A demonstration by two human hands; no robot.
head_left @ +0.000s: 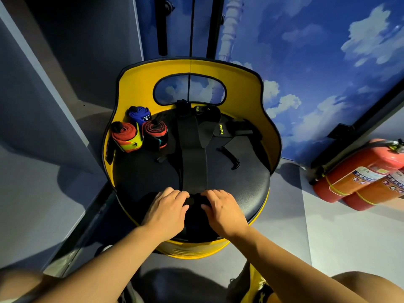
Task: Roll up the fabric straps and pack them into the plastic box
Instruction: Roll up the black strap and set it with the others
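Here both hands, left hand (167, 207) and right hand (223, 207), pinch black strap (194, 167) end at seat (247, 184) front edge.

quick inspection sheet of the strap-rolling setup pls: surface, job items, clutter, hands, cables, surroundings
Surface: black round seat cushion in a yellow chair.
Job's things: three rolled straps at back left, blue, red-yellow, red-black; long black strap lying flat; more black straps behind. Plastic box: nothing seen.
Clutter: nothing seen.
Grippers: left hand and right hand on the black strap's near end, rolling it.
Cables: nothing seen.
Surroundings: cloud-painted wall; two fire extinguishers at right.
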